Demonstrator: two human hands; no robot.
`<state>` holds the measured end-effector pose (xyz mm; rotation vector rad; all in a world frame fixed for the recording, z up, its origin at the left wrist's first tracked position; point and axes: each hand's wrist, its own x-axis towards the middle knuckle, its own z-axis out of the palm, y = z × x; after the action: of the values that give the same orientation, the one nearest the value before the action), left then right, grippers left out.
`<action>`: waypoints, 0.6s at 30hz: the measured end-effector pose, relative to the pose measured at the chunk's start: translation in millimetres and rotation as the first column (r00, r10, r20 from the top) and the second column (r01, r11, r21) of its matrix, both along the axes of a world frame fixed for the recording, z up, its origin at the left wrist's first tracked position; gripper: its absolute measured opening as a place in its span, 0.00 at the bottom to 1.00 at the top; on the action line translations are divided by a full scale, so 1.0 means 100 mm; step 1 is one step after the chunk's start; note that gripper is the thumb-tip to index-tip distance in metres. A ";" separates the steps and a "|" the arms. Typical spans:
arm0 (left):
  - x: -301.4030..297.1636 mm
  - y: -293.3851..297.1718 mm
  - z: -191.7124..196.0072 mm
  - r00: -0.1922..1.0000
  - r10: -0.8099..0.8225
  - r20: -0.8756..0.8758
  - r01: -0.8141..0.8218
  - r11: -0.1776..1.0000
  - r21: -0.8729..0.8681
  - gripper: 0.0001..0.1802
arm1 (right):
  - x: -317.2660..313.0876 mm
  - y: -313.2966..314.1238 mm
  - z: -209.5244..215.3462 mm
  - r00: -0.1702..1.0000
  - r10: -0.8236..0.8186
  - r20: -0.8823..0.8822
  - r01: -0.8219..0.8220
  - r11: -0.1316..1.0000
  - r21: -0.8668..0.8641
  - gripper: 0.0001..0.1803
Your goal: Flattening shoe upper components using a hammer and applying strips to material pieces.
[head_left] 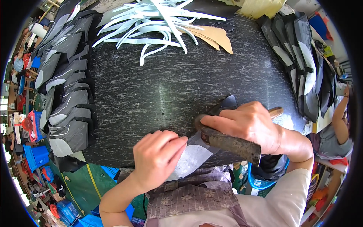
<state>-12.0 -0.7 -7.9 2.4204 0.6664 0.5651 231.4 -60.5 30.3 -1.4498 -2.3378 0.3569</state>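
A black and grey cut piece [192,156], like a shoe upper, lies at the near edge of the dark speckled table, partly hidden under my hands. My left hand [157,157] is closed with its fingertips at the piece's left edge. In my right hand [247,125] is a hammer [231,145] with a round face and a long, worn flat metal tail. Its wooden handle [276,112] sticks out behind the fist. The hammer's round face is over the piece; whether it touches cannot be made out.
Overlapping black and grey pieces [70,134] line the table's left edge. More such pieces [302,56] hang over the right side. Pale blue strips [151,24] and tan pieces [213,36] lie at the back. A blue basket [261,184] stands below the near right edge.
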 end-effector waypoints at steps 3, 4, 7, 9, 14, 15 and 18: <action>-0.01 -0.08 -0.02 1.000 0.000 -0.011 0.002 0.993 0.117 0.09 | -0.05 0.01 0.02 0.999 -0.016 -0.034 0.017 1.000 0.026 0.07; 0.00 -0.07 -0.02 1.000 -0.026 -0.007 0.026 0.994 0.106 0.10 | -0.07 -0.02 -0.01 0.999 0.040 -0.012 -0.040 0.999 -0.006 0.07; 0.04 0.03 0.00 0.996 -0.092 0.015 0.092 0.996 0.001 0.09 | 0.06 -0.05 0.03 0.999 0.037 -0.031 -0.038 0.998 -0.047 0.08; 0.13 0.15 0.04 0.993 -0.117 0.032 0.120 0.988 -0.100 0.07 | 0.21 -0.08 0.05 0.976 -0.090 -0.196 0.090 0.996 -0.009 0.12; 0.42 0.29 0.01 0.964 -0.263 0.048 0.265 0.963 -0.049 0.07 | 0.20 -0.31 0.04 0.982 -0.158 -0.101 0.142 0.979 -0.149 0.19; 0.41 0.29 -0.05 0.967 -0.222 0.128 0.236 0.966 -0.106 0.08 | 0.25 -0.37 -0.03 0.976 -0.169 -0.139 0.148 0.978 -0.150 0.19; 0.27 0.28 -0.10 0.960 -0.255 0.120 0.263 0.963 -0.056 0.09 | 0.31 -0.43 -0.06 0.964 -0.201 -0.175 0.173 0.971 -0.163 0.20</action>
<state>14.6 27.8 -17.8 2.3398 0.3100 0.5522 262.6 -103.3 24.0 -1.6123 -2.0409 0.5978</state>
